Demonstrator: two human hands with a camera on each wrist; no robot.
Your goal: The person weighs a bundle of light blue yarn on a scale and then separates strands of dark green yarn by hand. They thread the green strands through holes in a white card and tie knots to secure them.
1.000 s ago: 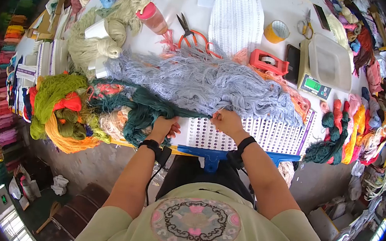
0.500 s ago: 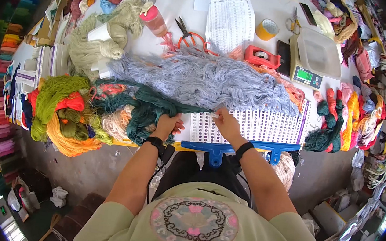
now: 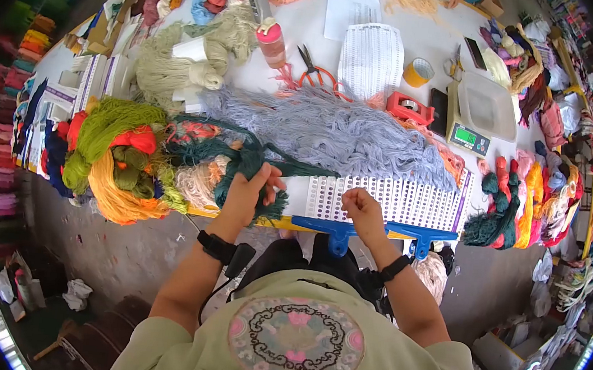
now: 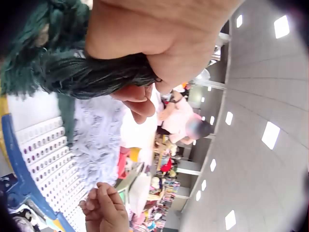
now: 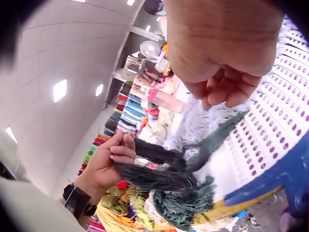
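Observation:
My left hand [image 3: 246,193] grips a dark green yarn skein [image 3: 245,159] at the table's front edge. The left wrist view shows that skein [image 4: 82,72] passing through the curled fingers. Its long tail stretches right across the table, between the lavender-grey yarn [image 3: 331,134] and the white cards with rows of holes [image 3: 396,203]. Just above these cards is my right hand [image 3: 366,214], apart from the tail's tip. In the right wrist view the right hand [image 5: 224,63] has curled fingers, and nothing shows between them.
Blue clips [image 3: 338,231] sit at the front edge. Olive and orange yarn [image 3: 122,159] is heaped at left. Behind the lavender-grey yarn are orange-handled cutters [image 3: 315,75], printed sheets [image 3: 371,56], a red tape dispenser [image 3: 411,109] and a scale [image 3: 469,138]. Another person [image 4: 186,121] stands across the table.
My right hand has moved away from the green tail's tip, towards my body and to the right. The left hand has lifted slightly with the green skein. The head view has shifted.

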